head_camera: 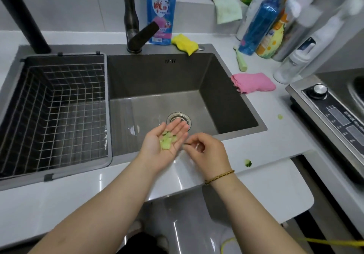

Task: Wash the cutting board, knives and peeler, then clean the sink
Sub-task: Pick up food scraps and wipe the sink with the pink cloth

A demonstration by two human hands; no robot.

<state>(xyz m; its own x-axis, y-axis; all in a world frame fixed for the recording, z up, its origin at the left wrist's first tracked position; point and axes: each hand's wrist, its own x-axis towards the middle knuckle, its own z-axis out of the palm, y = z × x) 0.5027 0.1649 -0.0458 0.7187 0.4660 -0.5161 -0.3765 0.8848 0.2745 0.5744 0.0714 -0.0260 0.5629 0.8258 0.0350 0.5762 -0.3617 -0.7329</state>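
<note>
My left hand lies palm up over the front edge of the dark sink, with several pale green vegetable scraps resting on the flat palm. Beside it, my right hand has its fingers curled and pinches a small dark scrap at the fingertips, close to the left palm. The round metal drain sits just behind my left fingers. A green-handled peeler lies on the counter right of the sink. No cutting board or knives are in view.
A wire basket fills the sink's left part. A black faucet, blue detergent bottle and yellow sponge stand behind. A pink cloth, several bottles and a stove are on the right. Green scraps lie on the counter.
</note>
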